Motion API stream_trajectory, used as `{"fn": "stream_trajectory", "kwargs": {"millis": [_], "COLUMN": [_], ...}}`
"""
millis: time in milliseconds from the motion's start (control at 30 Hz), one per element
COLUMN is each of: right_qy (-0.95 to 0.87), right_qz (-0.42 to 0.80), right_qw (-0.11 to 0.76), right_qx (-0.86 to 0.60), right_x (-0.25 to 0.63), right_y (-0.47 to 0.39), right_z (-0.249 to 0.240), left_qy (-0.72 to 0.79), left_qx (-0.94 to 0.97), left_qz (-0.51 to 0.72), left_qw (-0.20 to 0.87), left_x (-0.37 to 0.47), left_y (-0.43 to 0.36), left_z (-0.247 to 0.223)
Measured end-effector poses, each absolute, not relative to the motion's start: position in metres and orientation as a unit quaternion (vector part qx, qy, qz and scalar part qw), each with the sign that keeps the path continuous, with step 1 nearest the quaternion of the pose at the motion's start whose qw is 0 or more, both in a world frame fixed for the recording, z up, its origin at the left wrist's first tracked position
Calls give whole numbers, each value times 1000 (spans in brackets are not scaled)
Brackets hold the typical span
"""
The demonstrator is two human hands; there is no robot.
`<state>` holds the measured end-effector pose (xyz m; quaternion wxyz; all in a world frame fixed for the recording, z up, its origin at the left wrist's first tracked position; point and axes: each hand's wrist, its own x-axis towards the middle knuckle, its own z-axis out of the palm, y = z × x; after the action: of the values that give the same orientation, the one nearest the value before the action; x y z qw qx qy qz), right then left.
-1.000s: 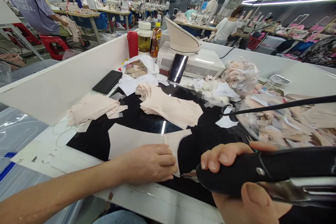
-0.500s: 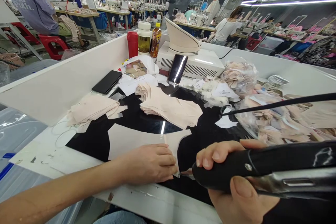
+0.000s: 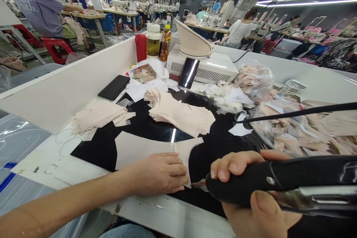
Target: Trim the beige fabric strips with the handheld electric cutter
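Note:
My left hand (image 3: 160, 174) lies palm down, fingers laid flat, on a pale pink fabric piece (image 3: 139, 148) near the front of the black work surface (image 3: 96, 148). A seam crosses the fabric just above my fingers. Wrapped around a thick black hand-held tool (image 3: 312, 173) with a metal lever is my right hand (image 3: 245, 178), thumb near the lever. The tool's thin metal tip points left, at the fabric's lower right corner beside my left fingertips. Whether the tip touches the cloth I cannot tell.
Behind lie a fabric stack (image 3: 181, 113) and a folded pile (image 3: 100, 115). Two phones (image 3: 114, 87), a red flask (image 3: 141, 47), bottles and a white vented box (image 3: 203, 65) stand farther back. Bagged scraps (image 3: 301, 126) fill the right; a black cable (image 3: 301, 111) crosses above them.
My right hand and the tool have tilted and shifted slightly to the right. My left hand and the fabric stay put. A person at far left now has a forearm reaching over their table.

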<state>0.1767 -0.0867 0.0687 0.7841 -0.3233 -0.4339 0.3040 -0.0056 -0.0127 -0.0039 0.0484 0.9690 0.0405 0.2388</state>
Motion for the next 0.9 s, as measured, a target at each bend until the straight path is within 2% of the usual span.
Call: {"fn": "stream_trajectory", "kwargs": {"millis": [233,500,900], "right_qy": [-451,-443,-416], "right_qz": [314,305,256], "right_qw": [763,771,793], "right_qx": [-341,-342,-364], "right_x": [177,178,210], "right_y": [-87,-88,-73], "right_z": [68,71,80], "left_qy": [43,62,15], "left_qx": [966,954,961], "left_qz": [251,274,195], "left_qw": [52,104,198], "left_x": [-6,-11,-35], "left_y": [-13,-12,-35], "left_z": [-3,5,20]}}
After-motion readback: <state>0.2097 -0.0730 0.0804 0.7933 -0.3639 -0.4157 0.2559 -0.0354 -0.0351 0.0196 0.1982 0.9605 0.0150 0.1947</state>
